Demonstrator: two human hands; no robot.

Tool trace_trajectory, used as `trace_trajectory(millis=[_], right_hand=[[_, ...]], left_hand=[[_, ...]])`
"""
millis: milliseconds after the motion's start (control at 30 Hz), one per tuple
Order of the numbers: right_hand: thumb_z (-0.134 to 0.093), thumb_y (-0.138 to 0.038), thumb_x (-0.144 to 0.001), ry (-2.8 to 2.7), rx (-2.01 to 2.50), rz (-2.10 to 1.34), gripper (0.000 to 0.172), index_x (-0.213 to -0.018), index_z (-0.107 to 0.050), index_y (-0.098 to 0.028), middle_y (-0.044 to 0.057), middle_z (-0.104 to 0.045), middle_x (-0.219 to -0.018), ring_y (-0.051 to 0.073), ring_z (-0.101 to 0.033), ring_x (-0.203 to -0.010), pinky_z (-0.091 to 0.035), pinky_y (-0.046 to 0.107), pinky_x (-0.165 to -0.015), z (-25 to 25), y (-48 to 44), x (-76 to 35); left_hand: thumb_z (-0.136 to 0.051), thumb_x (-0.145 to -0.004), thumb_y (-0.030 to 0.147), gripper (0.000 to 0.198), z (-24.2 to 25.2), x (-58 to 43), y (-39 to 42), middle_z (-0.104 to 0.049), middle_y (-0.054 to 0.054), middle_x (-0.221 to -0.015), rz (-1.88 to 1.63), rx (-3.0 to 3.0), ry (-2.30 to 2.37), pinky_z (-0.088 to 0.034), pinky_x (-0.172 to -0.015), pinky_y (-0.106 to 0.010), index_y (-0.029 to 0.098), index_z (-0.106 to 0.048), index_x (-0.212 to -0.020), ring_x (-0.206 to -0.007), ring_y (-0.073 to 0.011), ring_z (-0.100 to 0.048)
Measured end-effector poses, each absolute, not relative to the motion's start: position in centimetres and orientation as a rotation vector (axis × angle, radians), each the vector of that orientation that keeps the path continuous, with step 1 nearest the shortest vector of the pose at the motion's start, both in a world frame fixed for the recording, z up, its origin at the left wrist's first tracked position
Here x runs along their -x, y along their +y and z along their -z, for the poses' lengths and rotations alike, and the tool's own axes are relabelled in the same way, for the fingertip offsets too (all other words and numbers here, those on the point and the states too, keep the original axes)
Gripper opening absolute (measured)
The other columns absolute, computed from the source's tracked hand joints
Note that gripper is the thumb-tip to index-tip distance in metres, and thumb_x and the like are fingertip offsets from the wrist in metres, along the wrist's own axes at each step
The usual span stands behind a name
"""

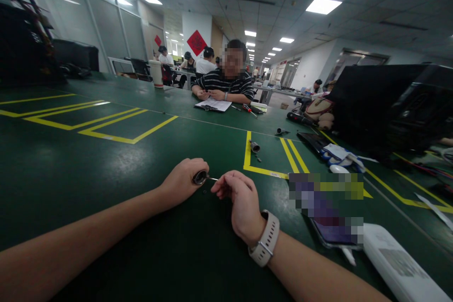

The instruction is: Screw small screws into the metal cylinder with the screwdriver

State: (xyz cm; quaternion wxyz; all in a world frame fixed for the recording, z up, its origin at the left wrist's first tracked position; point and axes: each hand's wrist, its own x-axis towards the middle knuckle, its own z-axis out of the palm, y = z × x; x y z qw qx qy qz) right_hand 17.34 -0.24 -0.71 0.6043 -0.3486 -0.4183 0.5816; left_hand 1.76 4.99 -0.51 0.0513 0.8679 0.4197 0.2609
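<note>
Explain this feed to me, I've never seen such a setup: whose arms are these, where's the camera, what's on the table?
There is no machine: one camera sits on a person's head, looking forward and down, so both bare arms are that person's own. The left hand grips a small round metal part; the right hand, a watch on its wrist, pinches a thin metal pin touching that part. Below is a green table with yellow lines. On it lie another small metal cylinder, a phone and a white device. A co-worker in a striped shirt sits opposite over papers.
</note>
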Motion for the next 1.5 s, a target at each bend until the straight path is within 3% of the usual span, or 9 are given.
trace_trajectory(millis=[400, 800, 1500], right_hand=[[-0.047, -0.021, -0.066, -0.874, 0.776, -1.448, 0.019, -0.052, -0.059, -0.014, 0.003, -0.061, -0.049, 0.011, -0.047, -0.046, -0.033, 0.024, -0.049, 0.56, 0.38, -17.61], [-0.048, -0.021, -0.071, -0.919, 0.774, -1.415, 0.019, -0.059, -0.061, -0.015, 0.003, -0.063, -0.058, 0.013, -0.050, -0.052, -0.036, 0.025, -0.052, 0.74, 0.07, -17.51], [-0.048, -0.022, -0.068, -0.860, 0.732, -1.452, 0.019, -0.056, -0.061, -0.015, 0.003, -0.062, -0.052, 0.012, -0.048, -0.048, -0.033, 0.025, -0.050, 0.65, 0.41, -17.65]], left_hand=[[-0.047, -0.075, 0.016, 0.012, 0.30, -1.82, 4.57, -0.048, 0.002, -0.062, -0.828, -2.598, 1.188, -0.034, -0.058, -0.025, 0.017, -0.046, -0.063, -0.060, -0.0128, -0.046], [-0.048, -0.073, 0.018, 0.014, 0.64, -1.88, 5.03, -0.047, 0.003, -0.059, -0.898, -2.509, 1.234, -0.034, -0.053, -0.022, 0.018, -0.045, -0.060, -0.057, -0.0118, -0.045], [-0.051, -0.074, 0.023, 0.016, 0.62, -1.68, 5.19, -0.044, 0.004, -0.060, -0.920, -2.402, 1.080, -0.035, -0.053, -0.021, 0.017, -0.045, -0.061, -0.058, -0.0104, -0.043]])
